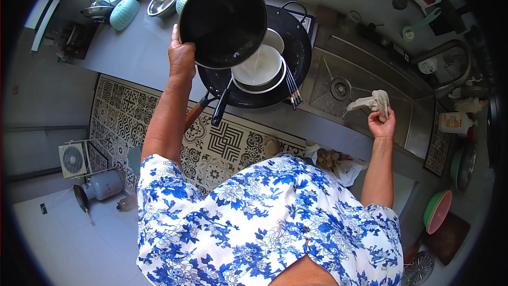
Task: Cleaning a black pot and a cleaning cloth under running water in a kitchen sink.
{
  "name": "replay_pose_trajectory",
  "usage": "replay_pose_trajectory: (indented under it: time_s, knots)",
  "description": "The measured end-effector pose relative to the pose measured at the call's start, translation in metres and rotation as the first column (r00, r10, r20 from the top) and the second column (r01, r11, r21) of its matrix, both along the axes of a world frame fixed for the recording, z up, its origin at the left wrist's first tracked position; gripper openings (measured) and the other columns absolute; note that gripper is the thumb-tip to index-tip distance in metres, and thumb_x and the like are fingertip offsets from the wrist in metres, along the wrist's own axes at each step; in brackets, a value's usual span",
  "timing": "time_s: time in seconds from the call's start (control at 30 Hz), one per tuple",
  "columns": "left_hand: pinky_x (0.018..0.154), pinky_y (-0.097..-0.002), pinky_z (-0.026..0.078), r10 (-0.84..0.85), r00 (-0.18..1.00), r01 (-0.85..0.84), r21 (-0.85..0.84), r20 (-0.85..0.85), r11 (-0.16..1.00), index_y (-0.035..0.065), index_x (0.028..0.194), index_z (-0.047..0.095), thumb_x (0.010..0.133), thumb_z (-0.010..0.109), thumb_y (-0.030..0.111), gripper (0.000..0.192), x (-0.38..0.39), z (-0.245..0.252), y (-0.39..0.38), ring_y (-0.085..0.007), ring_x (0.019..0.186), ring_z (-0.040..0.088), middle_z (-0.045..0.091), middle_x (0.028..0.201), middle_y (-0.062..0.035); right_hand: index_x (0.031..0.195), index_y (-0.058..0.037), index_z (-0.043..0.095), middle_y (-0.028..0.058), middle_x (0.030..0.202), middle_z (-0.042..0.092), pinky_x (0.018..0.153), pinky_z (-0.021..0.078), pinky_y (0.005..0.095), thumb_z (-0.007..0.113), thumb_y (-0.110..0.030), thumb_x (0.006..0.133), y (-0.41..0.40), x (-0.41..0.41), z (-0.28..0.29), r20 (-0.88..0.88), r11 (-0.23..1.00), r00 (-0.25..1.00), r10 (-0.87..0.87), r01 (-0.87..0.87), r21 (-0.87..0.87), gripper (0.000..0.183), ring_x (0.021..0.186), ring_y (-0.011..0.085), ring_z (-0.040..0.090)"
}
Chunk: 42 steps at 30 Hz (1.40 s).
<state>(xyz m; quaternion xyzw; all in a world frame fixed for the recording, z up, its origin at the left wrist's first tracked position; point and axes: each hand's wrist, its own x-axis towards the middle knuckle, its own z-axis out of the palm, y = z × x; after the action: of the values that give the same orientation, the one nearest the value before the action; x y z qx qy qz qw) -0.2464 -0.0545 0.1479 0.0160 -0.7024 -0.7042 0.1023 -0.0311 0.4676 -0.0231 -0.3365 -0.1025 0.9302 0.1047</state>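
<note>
My left hand (180,57) grips the rim of a dark, deep pan (222,22), tilted so its inside faces me. A thin stream of water runs from its lower edge into a white bowl (258,73). That bowl rests in a light-rimmed pan with a black handle (221,105), beside another white bowl (274,39). All of these stand in a large black wok (299,47). Several dark chopsticks (293,85) lean at the right of the bowl. Over the sink (325,87), my right hand (383,125) holds a wet, whitish cloth (379,101) with one end hanging.
A steel bowl (163,2) and pale blue baskets (124,14) stand along the counter (139,43) by the window. The faucet (462,53) arches at the sink's right. Near my body, a white plastic bag (349,172) sits below the counter's edge. Patterned mat (202,159) covers the floor.
</note>
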Motion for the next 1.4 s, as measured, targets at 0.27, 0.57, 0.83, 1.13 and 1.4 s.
replay_pose_trajectory:
  time_s: [0.27,0.57,0.83,1.13,1.4]
  knots:
    - [0.089,-0.0262,0.044,0.076,0.993,-0.081,-0.057,-0.095,0.995,0.0049,0.142,0.029,0.07,0.041,-0.01,0.075,0.003,0.007,-0.001,-0.0179,0.101,0.056,0.056,0.116,-0.0113,0.095,-0.0069,0.061,0.008,0.089,0.063,0.058,0.049,0.0298,0.059,-0.021,0.08,-0.006,0.012,-0.012,0.057,0.999,0.998,-0.008,0.01,-0.033,0.021,0.067,0.0188,0.056]
    - [0.092,-0.0257,0.042,0.162,0.931,-0.176,-0.014,-0.326,0.984,0.0049,0.14,0.033,0.075,0.041,-0.009,0.066,0.004,0.01,0.001,-0.0145,0.104,0.055,0.056,0.119,-0.0082,0.095,-0.0071,0.061,0.0072,0.089,0.064,0.058,0.0492,0.0292,0.059,-0.021,0.081,-0.027,0.011,-0.009,0.082,0.997,0.997,0.007,-0.001,-0.072,0.02,0.066,0.0181,0.056]
    - [0.096,-0.0304,0.042,0.33,0.88,-0.227,0.307,-0.341,0.924,0.0046,0.134,0.042,0.077,0.038,-0.016,0.062,0.005,0.024,0.021,-0.017,0.107,0.055,0.055,0.123,-0.0073,0.095,-0.0074,0.062,0.0072,0.09,0.064,0.056,0.0495,0.0281,0.059,-0.022,0.08,-0.033,0.016,-0.016,0.096,0.994,0.995,0.025,-0.014,-0.111,0.021,0.068,0.0183,0.057]
    - [0.09,-0.0305,0.047,0.394,0.814,-0.26,0.338,-0.427,0.904,0.003,0.131,0.046,0.08,0.041,-0.014,0.054,0.015,0.046,0.035,-0.0175,0.101,0.059,0.057,0.12,-0.0085,0.095,-0.0057,0.062,0.0084,0.091,0.064,0.057,0.0497,0.0281,0.06,-0.022,0.08,-0.04,0.016,-0.015,0.109,0.992,0.994,0.011,0.003,-0.124,0.022,0.068,0.0188,0.057]
    - [0.093,-0.0335,0.046,0.459,0.753,-0.302,0.371,-0.473,0.878,0.0025,0.131,0.045,0.079,0.042,-0.014,0.055,0.013,0.038,0.036,-0.0203,0.105,0.057,0.056,0.121,-0.0103,0.095,-0.0076,0.061,0.0069,0.092,0.063,0.057,0.0497,0.0281,0.061,-0.022,0.079,-0.038,0.006,-0.021,0.086,0.99,0.996,0.021,-0.009,-0.144,0.021,0.072,0.019,0.057]
